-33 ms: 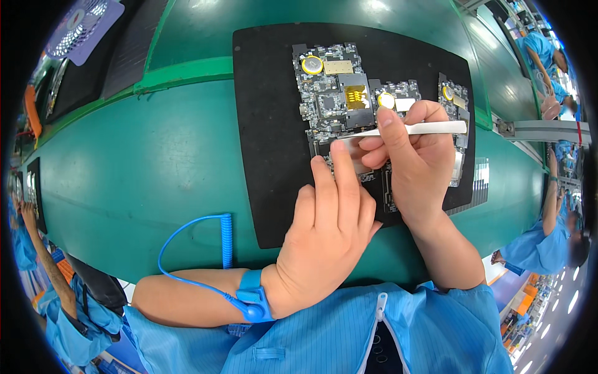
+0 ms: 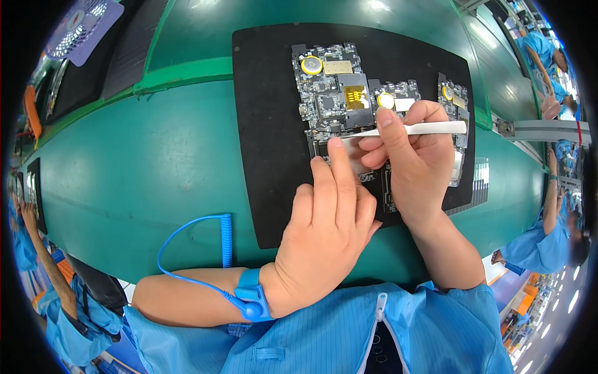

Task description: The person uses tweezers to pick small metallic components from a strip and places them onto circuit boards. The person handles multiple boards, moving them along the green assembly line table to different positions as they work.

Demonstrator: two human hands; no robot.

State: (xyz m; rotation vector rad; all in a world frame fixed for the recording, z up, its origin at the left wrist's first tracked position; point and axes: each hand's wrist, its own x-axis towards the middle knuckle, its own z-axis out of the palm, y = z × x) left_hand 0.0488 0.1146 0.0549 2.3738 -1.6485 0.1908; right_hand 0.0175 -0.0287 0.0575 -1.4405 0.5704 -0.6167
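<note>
My right hand (image 2: pixel 420 156) is closed around a pair of white tweezers (image 2: pixel 436 128), held nearly level. Their thin tip points left and meets the lower part of a dark circuit board (image 2: pixel 330 103), close to my left fingertips. This board carries a round yellow-rimmed coin cell (image 2: pixel 311 65) and a gold-coloured patch (image 2: pixel 355 97). My left hand (image 2: pixel 324 230) lies with fingers stretched out, index and middle fingertips resting on the board's lower end. Its thumb is mostly hidden. A second circuit board (image 2: pixel 406 88) sits partly behind my right hand, and a third circuit board (image 2: pixel 446 93) lies farther right.
The boards lie on a black mat (image 2: pixel 268 137) on a green table (image 2: pixel 143 181). A blue coiled cord (image 2: pixel 227 240) runs to the wrist strap (image 2: pixel 252 296) on my left arm. A purple fan (image 2: pixel 78 28) stands far left. People in blue work at both sides.
My left hand has shifted very slightly to the left, its fingertips still on the board. The right hand and tweezers look unmoved.
</note>
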